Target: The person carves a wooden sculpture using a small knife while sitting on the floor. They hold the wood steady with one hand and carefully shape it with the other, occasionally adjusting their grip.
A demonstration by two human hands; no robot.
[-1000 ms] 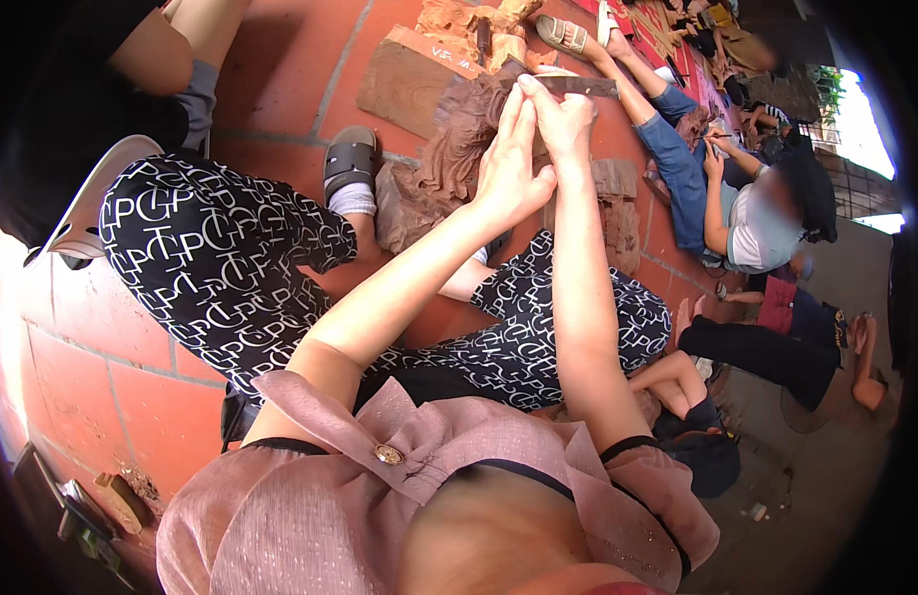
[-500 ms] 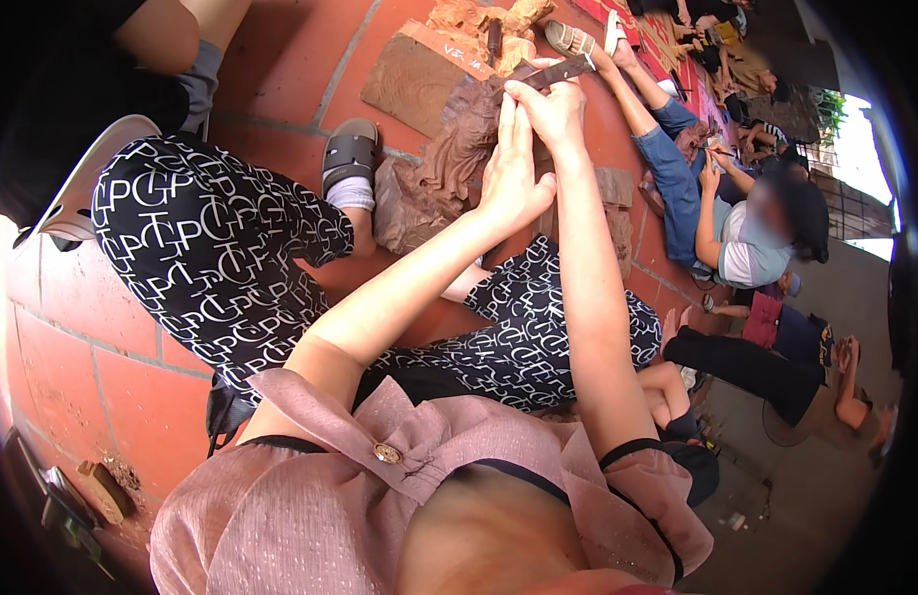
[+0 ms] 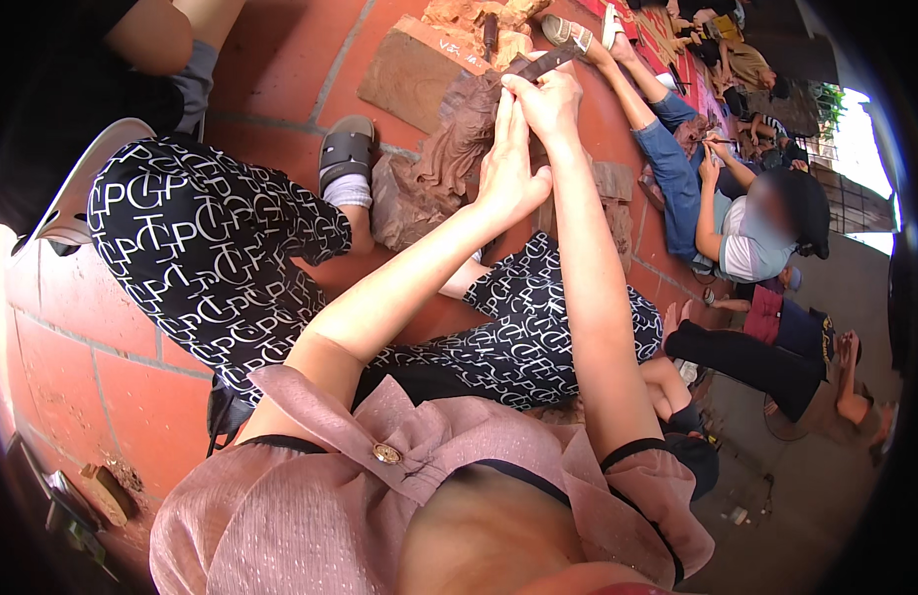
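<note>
A reddish-brown carved wooden figure (image 3: 457, 149) with flowing folds stands on the floor between my legs. My right hand (image 3: 550, 104) is wrapped round a dark, flat, narrow tool (image 3: 558, 61) at the far end of the carving; one end of it sticks out to the right. My left hand (image 3: 510, 169) lies along the carving's right side, its fingers stretched out and the thumb apart. Its fingertips reach up to the right hand's fingers. Where the tool meets the wood is hidden behind my hands.
Beyond the carving lies a flat wooden block (image 3: 419, 74), with pale wood pieces (image 3: 469, 15) and a dark-handled tool (image 3: 490, 38) behind it. A sandalled foot (image 3: 348, 159) is at the left. To the right sits a person in jeans (image 3: 682, 183), working on a small piece.
The tool's protruding end has tilted slightly farther from me, with the right hand turning a little. The left hand keeps nearly the same place on the carving.
</note>
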